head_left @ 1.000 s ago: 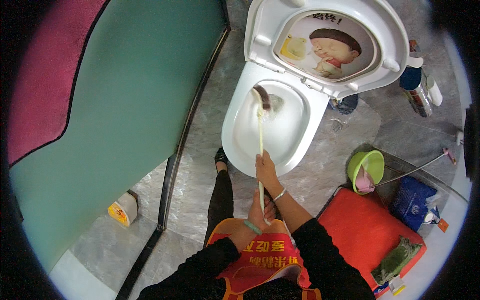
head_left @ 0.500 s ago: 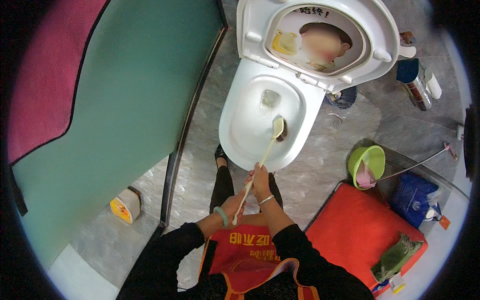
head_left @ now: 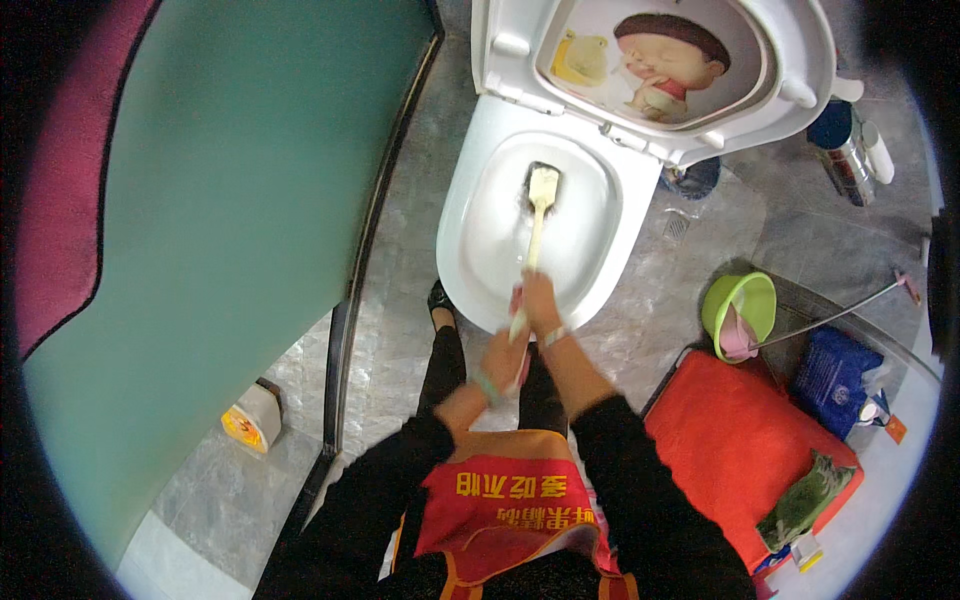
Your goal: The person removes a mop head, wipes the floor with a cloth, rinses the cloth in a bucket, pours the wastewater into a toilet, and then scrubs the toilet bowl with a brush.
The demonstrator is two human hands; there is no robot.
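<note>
Both my hands grip the pale yellow handle of a toilet brush (head_left: pixel 541 190). My left hand (head_left: pixel 503 357) is wrapped round the handle's near end, with a pale green bangle on its wrist. Farther up the handle, my right hand (head_left: pixel 541 303) is closed on it, just over the bowl's front rim. The brush head lies in the far part of the white toilet bowl (head_left: pixel 468 265), its dark bristles facing down around the drain. Behind the bowl, the seat and the lid (head_left: pixel 655 70) with a cartoon picture stand raised.
A green frosted partition (head_left: pixel 250 200) with a dark frame rises on the left. On the right are a green basin (head_left: pixel 765 300) holding a pink cloth, a red mat or lid (head_left: pixel 735 460), and a blue bag (head_left: pixel 835 375). A dark blue bin (head_left: pixel 692 178) stands beside the toilet.
The brush head has moved from the right front of the bowl to the far drain. Both hands have gone forward with the handle, and the view has shifted slightly.
</note>
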